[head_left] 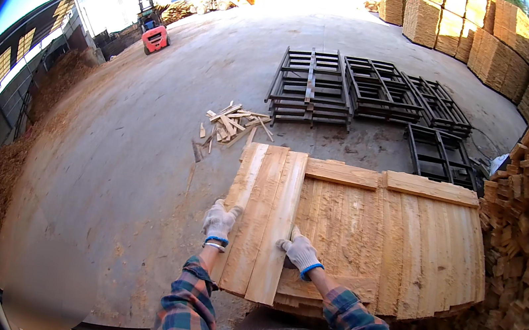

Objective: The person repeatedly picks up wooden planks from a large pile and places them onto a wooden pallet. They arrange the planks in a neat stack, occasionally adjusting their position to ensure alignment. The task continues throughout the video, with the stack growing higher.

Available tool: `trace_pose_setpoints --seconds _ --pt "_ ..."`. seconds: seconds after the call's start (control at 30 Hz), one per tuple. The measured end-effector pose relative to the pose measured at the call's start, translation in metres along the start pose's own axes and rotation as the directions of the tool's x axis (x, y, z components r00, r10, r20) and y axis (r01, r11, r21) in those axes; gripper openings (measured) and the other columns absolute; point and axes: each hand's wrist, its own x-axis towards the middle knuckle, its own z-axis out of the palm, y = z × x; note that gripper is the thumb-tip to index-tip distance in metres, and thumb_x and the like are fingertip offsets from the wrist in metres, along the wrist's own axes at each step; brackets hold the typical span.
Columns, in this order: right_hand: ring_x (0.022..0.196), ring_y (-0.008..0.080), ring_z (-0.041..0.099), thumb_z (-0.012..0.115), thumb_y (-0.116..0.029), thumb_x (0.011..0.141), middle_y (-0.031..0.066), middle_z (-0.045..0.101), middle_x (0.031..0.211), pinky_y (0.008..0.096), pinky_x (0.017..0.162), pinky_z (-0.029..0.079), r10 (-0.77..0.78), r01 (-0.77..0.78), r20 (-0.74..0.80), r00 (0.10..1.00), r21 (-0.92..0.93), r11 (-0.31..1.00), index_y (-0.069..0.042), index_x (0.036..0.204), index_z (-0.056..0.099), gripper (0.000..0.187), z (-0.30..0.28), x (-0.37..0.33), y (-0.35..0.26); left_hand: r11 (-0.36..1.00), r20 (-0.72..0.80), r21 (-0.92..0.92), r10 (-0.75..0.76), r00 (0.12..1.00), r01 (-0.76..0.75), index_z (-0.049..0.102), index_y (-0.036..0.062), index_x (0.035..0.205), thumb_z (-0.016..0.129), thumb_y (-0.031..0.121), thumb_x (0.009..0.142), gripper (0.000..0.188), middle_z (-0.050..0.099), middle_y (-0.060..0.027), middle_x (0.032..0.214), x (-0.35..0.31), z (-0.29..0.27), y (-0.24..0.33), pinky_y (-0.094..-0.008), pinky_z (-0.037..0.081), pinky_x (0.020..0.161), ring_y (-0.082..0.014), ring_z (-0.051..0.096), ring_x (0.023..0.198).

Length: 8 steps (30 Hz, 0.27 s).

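A few rough-sawn wooden boards lie side by side at the left end of a wide stack of planks. My left hand, in a pale knit glove, grips their left edge, its fingertips partly hidden against the wood. On their right edge is my right hand, gloved the same way, its thumb over the wood and its other fingers mostly hidden. Two shorter boards, one left and one right, lie crosswise along the far edge of the stack.
Scrap wood lies on the concrete beyond the stack. Dark metal frames stand farther off. Piled wood pieces rise close on the right, with tall lumber stacks behind. A red forklift is far left, near sawdust heaps.
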Motion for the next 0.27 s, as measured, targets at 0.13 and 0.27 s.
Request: trace_pose_setpoints --seconds 0.13,0.27 --pt "0.112 0.0424 0.06 0.066 -0.041 0.085 0.0304 0.062 0.117 0.0444 0.093 0.048 0.054 -0.053 0.017 0.998 -0.065 0.996 0.002 0.139 0.042 0.074 -0.005 -0.005 -0.014 0.999 -0.042 -0.007 0.04 0.998 -0.04 0.061 0.0054 0.124 0.067 0.06 0.081 0.07 0.07 -0.0213 0.108 0.005 0.007 -0.007 -0.0463 0.052 0.086 -0.0373 0.066 0.103" --pt "0.115 0.0413 0.059 0.067 -0.046 0.084 0.0295 0.06 0.124 0.0444 0.096 0.047 0.091 -0.084 0.116 0.989 -0.063 0.994 0.001 0.143 0.037 0.081 -0.019 -0.022 -0.03 0.999 -0.022 0.024 0.042 0.999 -0.041 0.061 0.0059 0.124 0.066 0.06 0.081 0.069 0.07 -0.0206 0.108 -0.002 0.009 0.003 -0.0466 0.051 0.087 -0.037 0.066 0.103"
